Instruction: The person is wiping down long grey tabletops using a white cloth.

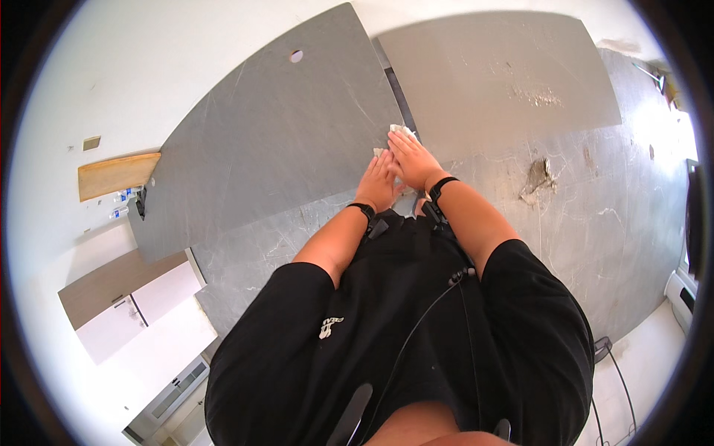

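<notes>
Pressed over a pale crumpled cloth or paper [400, 129], my right hand [415, 161] lies flat with its fingers together at the edge of a large dark grey panel [279, 117]. My left hand [379, 181] rests flat on the same panel just to the left, over another pale piece [379, 151] that sticks out past its fingertips. The hands touch or nearly touch. Both wrists wear black straps. A dark gap [399, 95] runs between this panel and a brownish-grey panel [502, 78]. What lies under the palms is hidden.
A grey marbled floor [585, 223] spreads around, with a patch of debris [540, 177] to the right. At left are a wooden board [119, 175], plastic water bottles [124, 195] and a cabinet [139, 295]. A black cable [619, 368] lies at lower right.
</notes>
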A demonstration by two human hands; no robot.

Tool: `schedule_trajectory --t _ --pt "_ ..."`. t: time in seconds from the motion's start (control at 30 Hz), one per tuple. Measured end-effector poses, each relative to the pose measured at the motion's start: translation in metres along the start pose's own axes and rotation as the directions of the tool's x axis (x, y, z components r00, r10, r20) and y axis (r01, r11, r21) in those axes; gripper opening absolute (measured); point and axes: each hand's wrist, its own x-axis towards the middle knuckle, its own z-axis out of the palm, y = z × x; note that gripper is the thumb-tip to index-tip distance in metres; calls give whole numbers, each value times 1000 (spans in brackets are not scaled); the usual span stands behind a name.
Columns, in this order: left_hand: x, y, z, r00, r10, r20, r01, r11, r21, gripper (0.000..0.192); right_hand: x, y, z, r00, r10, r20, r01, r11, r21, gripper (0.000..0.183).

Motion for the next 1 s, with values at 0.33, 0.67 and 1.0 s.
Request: schedule_trajectory --t 0.33,0.67,1.0 --pt "-19 -31 -26 992 -118 47 121 990 -70 75 58 -28 20 972 -194 136 194 981 7 78" --pt "22 -89 -44 963 -266 -36 257 954 -154 73 176 -20 29 931 -349 108 343 936 74 77" --pt "119 -205 -63 926 -206 -316 194 979 -68 72 328 8 14 988 -130 85 143 975 -171 84"
